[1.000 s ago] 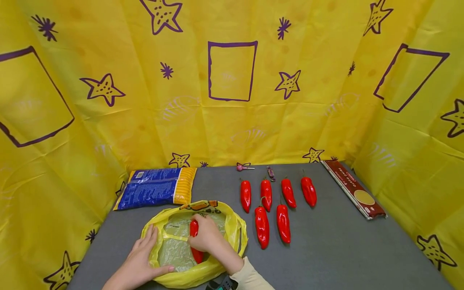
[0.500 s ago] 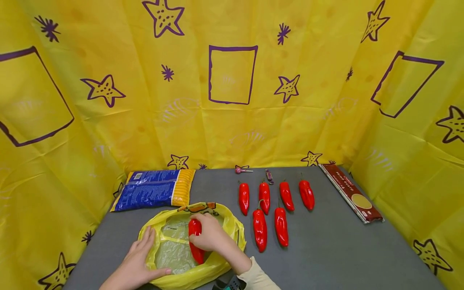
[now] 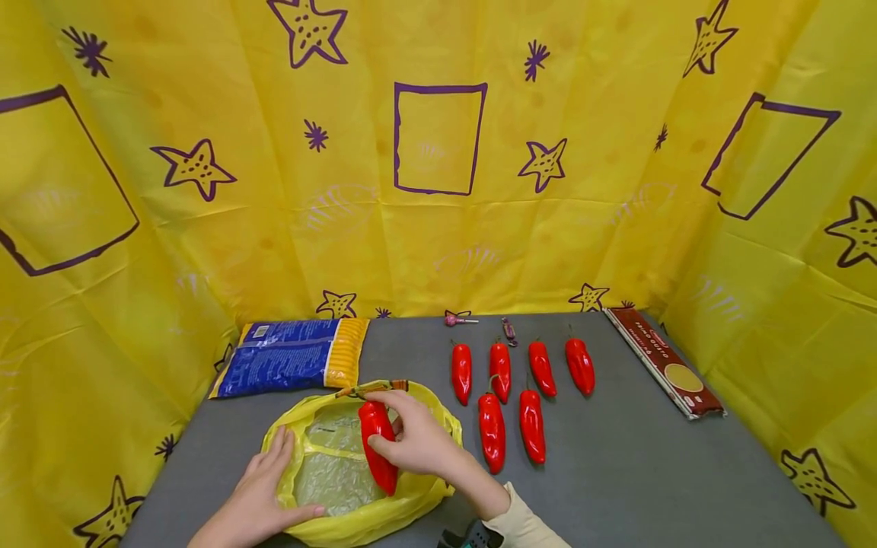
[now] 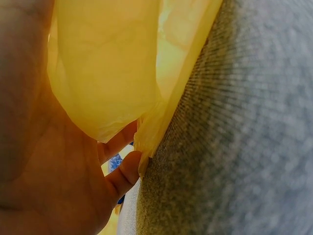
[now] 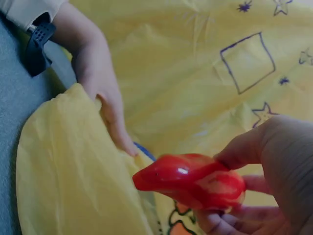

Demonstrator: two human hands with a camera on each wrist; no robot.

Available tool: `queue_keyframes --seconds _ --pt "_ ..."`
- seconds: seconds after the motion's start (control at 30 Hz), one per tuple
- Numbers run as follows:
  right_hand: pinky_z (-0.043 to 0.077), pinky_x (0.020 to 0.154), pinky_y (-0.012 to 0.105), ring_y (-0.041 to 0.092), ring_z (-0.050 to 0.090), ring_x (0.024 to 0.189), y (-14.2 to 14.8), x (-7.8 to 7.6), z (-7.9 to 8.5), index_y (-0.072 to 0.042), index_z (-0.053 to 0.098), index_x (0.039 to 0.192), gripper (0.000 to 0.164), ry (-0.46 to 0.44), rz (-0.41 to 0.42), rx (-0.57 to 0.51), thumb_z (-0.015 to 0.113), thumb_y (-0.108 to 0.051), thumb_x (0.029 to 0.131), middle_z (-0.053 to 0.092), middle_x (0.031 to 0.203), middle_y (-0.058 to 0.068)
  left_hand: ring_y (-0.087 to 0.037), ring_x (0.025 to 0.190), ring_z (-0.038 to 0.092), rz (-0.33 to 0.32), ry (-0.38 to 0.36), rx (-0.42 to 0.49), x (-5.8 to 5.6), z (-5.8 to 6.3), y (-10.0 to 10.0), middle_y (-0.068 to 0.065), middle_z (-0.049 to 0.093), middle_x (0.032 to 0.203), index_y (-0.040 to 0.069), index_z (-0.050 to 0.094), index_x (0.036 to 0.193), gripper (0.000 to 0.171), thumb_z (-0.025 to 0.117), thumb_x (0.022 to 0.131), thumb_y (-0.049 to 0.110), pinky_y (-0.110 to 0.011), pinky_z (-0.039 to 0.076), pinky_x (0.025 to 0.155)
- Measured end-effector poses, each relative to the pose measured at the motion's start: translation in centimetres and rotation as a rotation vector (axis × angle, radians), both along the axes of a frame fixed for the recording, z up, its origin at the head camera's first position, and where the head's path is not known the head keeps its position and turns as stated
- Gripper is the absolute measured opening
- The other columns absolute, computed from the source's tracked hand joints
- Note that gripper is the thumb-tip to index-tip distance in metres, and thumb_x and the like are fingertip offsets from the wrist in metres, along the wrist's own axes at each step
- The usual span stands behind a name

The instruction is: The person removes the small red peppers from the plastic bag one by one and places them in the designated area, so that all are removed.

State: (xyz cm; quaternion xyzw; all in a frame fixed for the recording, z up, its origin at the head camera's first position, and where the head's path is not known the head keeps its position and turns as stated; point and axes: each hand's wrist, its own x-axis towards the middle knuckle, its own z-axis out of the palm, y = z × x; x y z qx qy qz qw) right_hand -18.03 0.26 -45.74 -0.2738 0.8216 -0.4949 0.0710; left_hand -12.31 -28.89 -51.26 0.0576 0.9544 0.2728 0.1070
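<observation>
My right hand (image 3: 419, 438) pinches a red chili pepper (image 3: 377, 449) between thumb and fingers, over the mouth of a yellow plastic bag (image 3: 384, 525). In the right wrist view the pepper (image 5: 188, 181) points its tapered end toward the bag. The bag sits with its top spread wide, and its pale crinkled inside shows. Against the bag's left rim rests my left hand (image 3: 256, 495), fingers extended and thumb reaching over the near edge. From the left wrist, the bag's thin wall (image 4: 107, 68) lies along the palm. More red peppers (image 3: 492, 434) lie to the right of the bag.
Behind the bag on the grey table (image 3: 651, 472) lies a blue and yellow packet (image 3: 288, 358). At the far right is a long dark-red spaghetti pack (image 3: 664, 361). A lollipop (image 3: 459, 321) and a wrapped candy (image 3: 508, 331) lie near the back. Yellow patterned cloth (image 3: 438, 251) walls the table.
My right hand has risen and shifted slightly right with the pepper, which shows more fully above the bag's opening. My left hand stays at the rim.
</observation>
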Motion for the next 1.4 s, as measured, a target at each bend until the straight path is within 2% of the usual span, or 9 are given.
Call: queue_keyframes --seconds 0.1,0.27,0.43,0.57,0.8,1.0,1.2,1.4 --pt "0.057 0.068 0.019 0.003 0.06 0.07 1.1 0.0 0.5 -0.016 0.062 0.148 0.055 0.025 0.007 -0.041 0.076 -0.014 0.095 0.06 0.145 0.006 -0.062 0.146 0.025 -0.002 -0.006 -0.001 0.0 0.1 -0.1 -0.036 0.0 0.171 -0.009 0.01 0.165 0.134 0.086 0.08 0.062 -0.081 0.038 0.104" --pt "0.059 0.074 0.022 0.007 0.065 0.073 4.1 -0.4 1.4 -0.017 0.058 0.152 0.059 0.087 -0.006 -0.052 0.077 -0.016 0.096 0.057 0.151 0.005 -0.066 0.146 0.02 -0.009 -0.02 0.004 0.2 0.4 0.0 -0.036 -0.003 0.171 -0.008 0.008 0.166 0.133 0.086 0.082 0.06 -0.083 0.036 0.105" --pt "0.059 0.072 0.024 0.008 0.061 0.066 8.0 -1.3 2.5 -0.017 0.059 0.151 0.061 0.172 -0.089 -0.055 0.08 -0.016 0.095 0.059 0.148 0.006 -0.064 0.147 0.02 -0.005 -0.023 0.003 0.2 0.5 0.1 -0.035 -0.003 0.172 -0.008 0.008 0.166 0.133 0.085 0.082 0.06 -0.083 0.035 0.106" --pt "0.06 0.069 0.025 0.01 0.062 0.064 11.0 -1.6 2.9 -0.016 0.061 0.149 0.06 0.203 -0.168 -0.071 0.084 -0.019 0.093 0.06 0.144 0.007 -0.065 0.147 0.019 -0.004 -0.035 0.0 0.1 0.4 0.1 -0.035 -0.004 0.172 -0.008 0.007 0.166 0.132 0.085 0.083 0.06 -0.083 0.034 0.105" --pt "0.059 0.064 0.025 0.009 0.064 0.064 15.9 -1.5 1.4 -0.014 0.063 0.145 0.061 0.27 -0.307 -0.059 0.087 -0.015 0.089 0.061 0.143 0.009 -0.063 0.148 0.019 0.007 -0.072 0.018 -0.2 0.3 -0.1 -0.033 -0.005 0.172 -0.006 0.005 0.167 0.133 0.083 0.083 0.062 -0.084 0.032 0.106" --pt "0.058 0.062 0.025 0.011 0.063 0.063 20.8 -1.2 -0.1 -0.014 0.063 0.144 0.059 0.234 -0.406 -0.024 0.086 -0.015 0.09 0.062 0.134 0.012 -0.062 0.147 0.019 0.004 -0.057 0.02 -0.1 0.1 -0.3 -0.034 -0.004 0.173 -0.006 0.006 0.167 0.133 0.084 0.082 0.062 -0.084 0.032 0.106" --pt "0.056 0.061 0.023 0.011 0.063 0.068 24.8 -0.9 -1.6 -0.011 0.062 0.144 0.057 0.22 -0.452 0.008 0.084 -0.014 0.092 0.062 0.125 0.013 -0.064 0.147 0.019 -0.006 -0.052 0.018 -0.1 0.2 -0.4 -0.035 -0.004 0.172 -0.007 0.007 0.166 0.131 0.084 0.084 0.059 -0.084 0.035 0.104" --pt "0.055 0.058 0.024 0.011 0.063 0.068 27.0 -0.7 -3.2 -0.01 0.062 0.144 0.056 0.157 -0.481 0.024 0.083 -0.012 0.093 0.06 0.12 0.015 -0.062 0.148 0.018 -0.013 -0.076 0.043 -0.2 0.4 -0.5 -0.034 -0.007 0.172 -0.007 0.005 0.166 0.131 0.086 0.083 0.055 -0.084 0.032 0.106"
